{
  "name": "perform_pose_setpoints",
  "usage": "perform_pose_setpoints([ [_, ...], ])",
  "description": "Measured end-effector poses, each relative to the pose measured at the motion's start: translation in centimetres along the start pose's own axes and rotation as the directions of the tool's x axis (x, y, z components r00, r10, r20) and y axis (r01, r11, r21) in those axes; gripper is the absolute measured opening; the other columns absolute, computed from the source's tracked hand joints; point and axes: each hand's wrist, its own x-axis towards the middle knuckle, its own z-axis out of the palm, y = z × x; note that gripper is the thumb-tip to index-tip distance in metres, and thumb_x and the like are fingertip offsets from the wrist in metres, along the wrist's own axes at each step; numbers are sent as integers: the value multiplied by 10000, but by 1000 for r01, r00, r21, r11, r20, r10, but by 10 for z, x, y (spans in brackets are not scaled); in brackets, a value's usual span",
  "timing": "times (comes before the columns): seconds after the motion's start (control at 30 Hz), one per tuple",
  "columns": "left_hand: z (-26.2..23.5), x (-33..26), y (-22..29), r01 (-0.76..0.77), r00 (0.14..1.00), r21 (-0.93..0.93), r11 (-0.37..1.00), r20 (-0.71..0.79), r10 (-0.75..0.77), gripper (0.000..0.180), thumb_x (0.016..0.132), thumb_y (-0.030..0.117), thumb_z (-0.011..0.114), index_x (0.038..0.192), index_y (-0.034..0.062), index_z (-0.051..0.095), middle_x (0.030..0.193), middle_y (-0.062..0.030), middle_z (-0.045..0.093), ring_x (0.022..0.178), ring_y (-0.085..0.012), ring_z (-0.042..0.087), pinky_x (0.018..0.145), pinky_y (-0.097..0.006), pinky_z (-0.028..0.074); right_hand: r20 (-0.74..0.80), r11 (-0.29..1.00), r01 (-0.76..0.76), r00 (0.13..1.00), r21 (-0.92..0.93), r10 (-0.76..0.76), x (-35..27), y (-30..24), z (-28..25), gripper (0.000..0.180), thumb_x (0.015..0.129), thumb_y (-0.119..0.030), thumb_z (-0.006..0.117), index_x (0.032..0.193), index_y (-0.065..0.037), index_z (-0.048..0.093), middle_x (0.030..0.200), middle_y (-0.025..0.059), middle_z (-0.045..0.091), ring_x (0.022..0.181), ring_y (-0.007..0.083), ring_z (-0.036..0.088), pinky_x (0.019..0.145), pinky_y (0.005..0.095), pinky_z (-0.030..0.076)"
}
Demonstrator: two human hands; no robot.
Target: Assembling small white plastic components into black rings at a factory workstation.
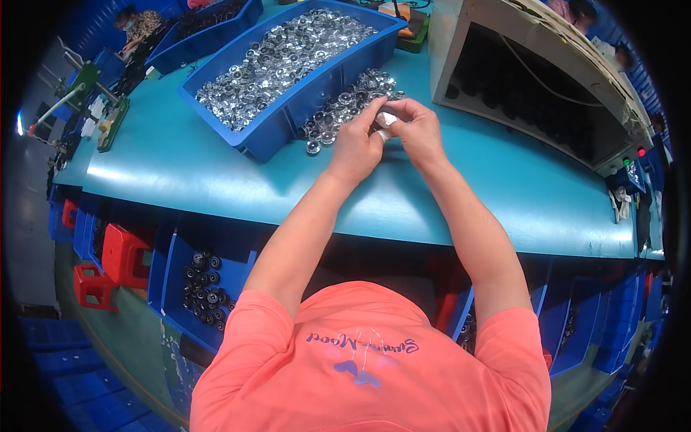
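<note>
Through the head camera I watched the fingers (pixel 407 108) of both hands closed together near the upper middle of the frame, clamped on a small piece (pixel 386 119) that showed pale and dark between them; they hid so much of it that I could not tell its shape, or whether the pale patches belonged to it or to a wrapping on the thumbs. The left hand (pixel 355 150) came at it from the left and the right hand (pixel 420 135) from the right, both just above the turquoise tabletop (pixel 216 176). Right behind the fingers I saw a loose heap of shiny round parts (pixel 342 111), one of them lying at its near edge. To the left of the heap, in the upper middle, stood a long blue bin (pixel 277 133) filled with similar parts. A pale cabinet (pixel 444 50) with a dark opening took up the upper right, and a second blue bin (pixel 188 49) holding dark pieces sat in the upper left, near a green metal fixture (pixel 88 78). Below the tabletop's edge, at lower left, I saw black wheel-like parts (pixel 212 295) in a blue container (pixel 176 270), with a red stool (pixel 122 253) beside it.
</note>
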Motion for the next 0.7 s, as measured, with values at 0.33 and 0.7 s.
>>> perform_pose_setpoints([
  [0.33,-5,1,14,211,974,-275,938,-24,-226,462,864,-38,617,1315,51,570,1039,-148,711,900,-212,697,805,-349,554,203,937,-175,972,302,116,-1,-14,-8,402,838,-58,680,1227,38,655,1098,100,701,939,158,672,797,276,565],
  [0.7,0,0,4,-165,976,185,969,-108,187,461,829,-67,589,1277,45,577,1088,-224,679,989,-384,682,831,-426,545,82,945,-160,987,285,142,0,-5,-1,353,820,-29,650,1159,61,690,980,94,711,825,141,659,741,265,555],
])
